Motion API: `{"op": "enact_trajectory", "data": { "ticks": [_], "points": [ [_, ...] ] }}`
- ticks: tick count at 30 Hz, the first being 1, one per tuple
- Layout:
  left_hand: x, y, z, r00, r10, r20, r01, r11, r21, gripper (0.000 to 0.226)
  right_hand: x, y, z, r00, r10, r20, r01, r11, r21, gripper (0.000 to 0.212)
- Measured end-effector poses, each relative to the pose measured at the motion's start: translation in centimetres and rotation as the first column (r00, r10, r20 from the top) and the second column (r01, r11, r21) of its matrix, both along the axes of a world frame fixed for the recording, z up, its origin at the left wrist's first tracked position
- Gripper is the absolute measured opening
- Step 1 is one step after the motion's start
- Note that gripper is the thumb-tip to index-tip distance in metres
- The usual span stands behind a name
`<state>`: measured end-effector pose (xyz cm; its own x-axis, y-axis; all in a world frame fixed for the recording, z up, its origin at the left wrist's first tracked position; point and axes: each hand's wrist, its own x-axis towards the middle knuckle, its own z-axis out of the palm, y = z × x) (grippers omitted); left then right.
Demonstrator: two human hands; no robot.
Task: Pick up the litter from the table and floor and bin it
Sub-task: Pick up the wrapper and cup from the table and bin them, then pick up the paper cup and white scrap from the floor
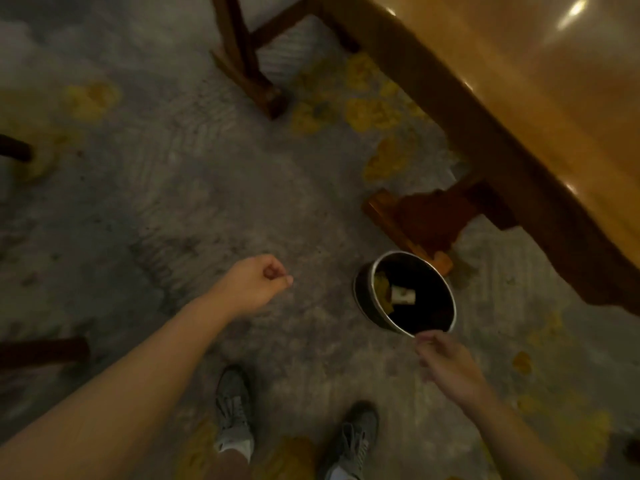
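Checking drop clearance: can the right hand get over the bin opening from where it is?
Probably yes. The right hand hangs just at the near rim of the bin, whose mouth is open and faces up. Nothing lies between them; the table stands on the far side.

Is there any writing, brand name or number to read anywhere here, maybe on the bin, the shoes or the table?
None can be read.
Round black bin with a metal rim: no label shows.
Pale crumpled scrap inside the bin: too blurred to tell if it bears print.
Grey lace-up shoes: no legible brand.
Glossy wooden table: only light reflections.
Yellow-patterned grey floor: marks, no text.
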<state>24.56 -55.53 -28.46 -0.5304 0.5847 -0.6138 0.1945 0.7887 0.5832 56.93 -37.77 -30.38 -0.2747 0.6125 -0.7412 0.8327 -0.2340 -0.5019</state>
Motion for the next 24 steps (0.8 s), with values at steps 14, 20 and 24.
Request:
{"op": "enact_trajectory", "data": {
  "ticks": [14,20,24],
  "points": [
    [-22.6,-19.5,32.9,0.884,0.265,-0.386,-0.153,0.943,0.296,0.014,-31.6,-8.9,35.7,0.699,0.713,0.05,-0.597,0.543,0.591,0.014],
    [-29.9,-25.1,44.8,0.8,0.274,-0.534,-0.086,0.933,0.35,0.016,-43.8,-16.4,45.1,0.56,0.828,-0.031,-0.553,0.401,0.73,0.025],
    [-35.0,-27.7,48.2,0.751,0.307,-0.584,-0.111,0.932,0.346,0.013,-51.8,-19.5,48.2,0.488,0.871,-0.064,-0.528,0.352,0.773,0.024]
  ]
}}
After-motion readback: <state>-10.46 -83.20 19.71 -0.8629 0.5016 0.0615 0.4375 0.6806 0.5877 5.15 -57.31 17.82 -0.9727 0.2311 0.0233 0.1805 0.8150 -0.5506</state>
